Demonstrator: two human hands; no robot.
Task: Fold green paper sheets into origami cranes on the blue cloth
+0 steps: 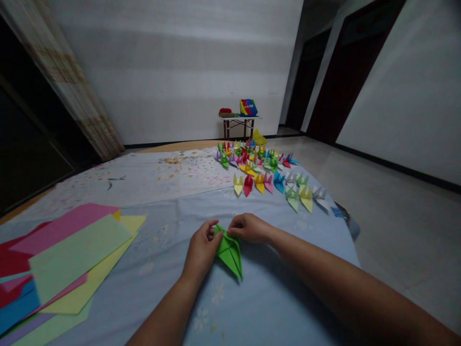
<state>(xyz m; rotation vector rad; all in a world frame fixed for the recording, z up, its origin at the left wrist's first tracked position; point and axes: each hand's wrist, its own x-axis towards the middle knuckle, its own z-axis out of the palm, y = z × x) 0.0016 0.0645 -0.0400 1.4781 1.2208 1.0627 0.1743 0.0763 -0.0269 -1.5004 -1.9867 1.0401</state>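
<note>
Green paper origami crane (229,252), partly folded: narrow kite-like shape, long point aimed down toward the wearer, over pale blue cloth (277,298).

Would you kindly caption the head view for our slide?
Left hand and right hand hold folded green origami paper before paper cranes.

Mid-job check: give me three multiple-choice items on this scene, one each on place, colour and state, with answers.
1. Where is the stack of coloured paper? A) Left of the hands B) Right of the hands C) Beyond the hands
2. What colour is the folded paper piece at the left hand and right hand? A) Red B) Green C) Blue
3. How is that piece held? A) Lying untouched B) Spread flat C) Pinched between both hands

Answers: 1 A, the sheets lie left of both hands. 2 B, the piece shows green. 3 C, fingers of both hands hold its upper part.
</note>
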